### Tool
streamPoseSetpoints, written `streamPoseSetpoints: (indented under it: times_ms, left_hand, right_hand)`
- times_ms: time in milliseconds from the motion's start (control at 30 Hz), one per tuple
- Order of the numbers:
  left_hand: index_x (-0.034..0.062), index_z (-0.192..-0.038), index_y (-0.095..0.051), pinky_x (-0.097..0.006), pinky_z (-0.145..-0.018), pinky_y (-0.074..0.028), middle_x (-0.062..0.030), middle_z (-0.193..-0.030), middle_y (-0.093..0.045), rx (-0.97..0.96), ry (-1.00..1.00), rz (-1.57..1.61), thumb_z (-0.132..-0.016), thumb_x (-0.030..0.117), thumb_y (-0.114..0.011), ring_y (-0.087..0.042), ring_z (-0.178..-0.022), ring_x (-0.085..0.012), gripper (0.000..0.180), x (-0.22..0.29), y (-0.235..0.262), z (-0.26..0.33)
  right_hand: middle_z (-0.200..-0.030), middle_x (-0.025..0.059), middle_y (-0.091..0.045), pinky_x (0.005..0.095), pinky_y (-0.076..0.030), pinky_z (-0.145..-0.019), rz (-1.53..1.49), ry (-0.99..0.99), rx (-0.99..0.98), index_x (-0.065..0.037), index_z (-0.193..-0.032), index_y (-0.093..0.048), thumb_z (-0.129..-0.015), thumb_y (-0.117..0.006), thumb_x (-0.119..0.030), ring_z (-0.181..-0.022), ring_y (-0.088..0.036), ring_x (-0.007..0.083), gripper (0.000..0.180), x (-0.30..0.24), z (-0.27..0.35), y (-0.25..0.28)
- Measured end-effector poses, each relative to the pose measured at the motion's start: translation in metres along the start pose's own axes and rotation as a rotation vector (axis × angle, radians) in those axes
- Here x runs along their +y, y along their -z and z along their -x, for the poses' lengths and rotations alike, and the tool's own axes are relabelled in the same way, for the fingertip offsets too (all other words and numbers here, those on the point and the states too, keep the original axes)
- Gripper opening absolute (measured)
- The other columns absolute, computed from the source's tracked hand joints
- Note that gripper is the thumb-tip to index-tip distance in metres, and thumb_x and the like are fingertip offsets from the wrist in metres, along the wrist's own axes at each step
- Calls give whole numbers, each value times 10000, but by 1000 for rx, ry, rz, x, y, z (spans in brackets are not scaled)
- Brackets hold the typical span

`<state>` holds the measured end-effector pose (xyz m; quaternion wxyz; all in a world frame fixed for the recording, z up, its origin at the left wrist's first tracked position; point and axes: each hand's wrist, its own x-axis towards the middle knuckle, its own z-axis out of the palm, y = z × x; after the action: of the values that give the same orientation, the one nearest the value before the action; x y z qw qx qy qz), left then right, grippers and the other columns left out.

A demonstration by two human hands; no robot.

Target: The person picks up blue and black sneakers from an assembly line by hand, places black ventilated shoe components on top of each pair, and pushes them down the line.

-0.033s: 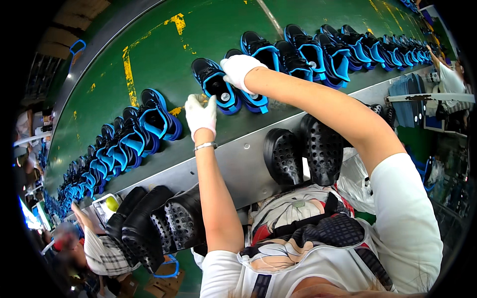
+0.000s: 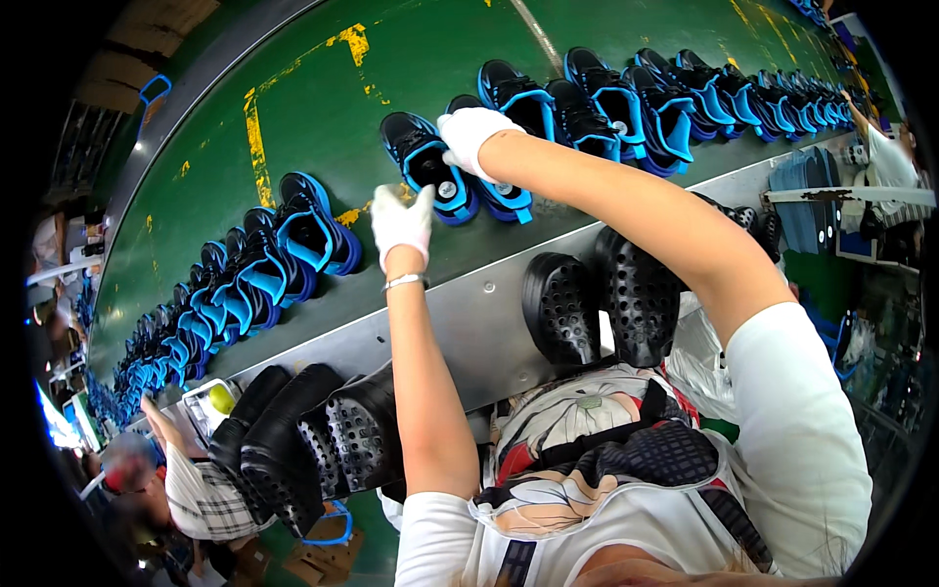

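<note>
Both my hands wear white gloves, above a row of black sneakers with bright blue linings on a green conveyor belt. My left hand [image 2: 401, 227] is open, thumb and finger apart and holding nothing, just short of the heel of the nearest sneaker [image 2: 426, 168]. That sneaker stands upright with a round white sticker inside. My right hand [image 2: 475, 139] lies over the neighbouring sneaker [image 2: 507, 203], fingers curled about its upper part. The hand hides the middle of this shoe, so the exact grip is partly covered.
Sneakers [image 2: 311, 225] line the belt [image 2: 323, 127] to the left, and more [image 2: 618, 106] to the right. A metal ledge [image 2: 479, 333] edges it on my side. Black studded-sole shoes [image 2: 641, 298] stand along the ledge. Other people [image 2: 201, 494] work at both sides.
Very little differs. My left hand has shifted slightly, its thumb and finger now tilted more toward the sneaker. My right hand keeps its place over the neighbouring shoe.
</note>
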<state>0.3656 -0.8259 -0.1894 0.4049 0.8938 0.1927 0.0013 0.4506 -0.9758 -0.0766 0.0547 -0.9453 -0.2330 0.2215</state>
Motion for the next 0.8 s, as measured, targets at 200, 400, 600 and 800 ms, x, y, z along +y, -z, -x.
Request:
streamPoseSetpoints:
  times_ms: [200,400,600,800]
  left_hand:
    - [-32,-1035,-627,-436,-843,-506,-266,-1046,-643,-327,321,-125,-732,414,-721,-616,-998,-410,548,10,-10,-31]
    - [-29,-944,-670,-421,-817,-520,-242,-997,-662,-322,240,-306,-794,409,-679,-643,-946,-388,463,30,-19,-33]
    - [0,-894,-684,-422,-787,-526,-229,-922,-672,-175,223,-321,-852,309,-609,-657,-879,-379,321,17,-27,-26]
    - [-14,-924,-675,-441,-821,-511,-247,-987,-658,-129,191,-340,-853,362,-620,-630,-956,-403,387,26,-15,-24]
  right_hand:
    - [-1046,125,-693,393,-542,-788,86,-75,-216,-67,-1027,-709,-777,-676,-350,-967,-667,288,379,-17,-44,-24]
    - [-1020,154,-689,405,-541,-785,113,-36,-249,-45,-1004,-709,-828,-638,-287,-952,-666,313,307,2,-61,-42]
    - [-1021,174,-684,397,-538,-799,92,-13,-242,-30,-966,-713,-830,-626,-204,-941,-667,319,238,-13,-63,-47]
    - [-1011,201,-677,405,-524,-821,2,37,-203,-18,-973,-700,-803,-651,-367,-944,-657,343,391,-6,-50,-25]
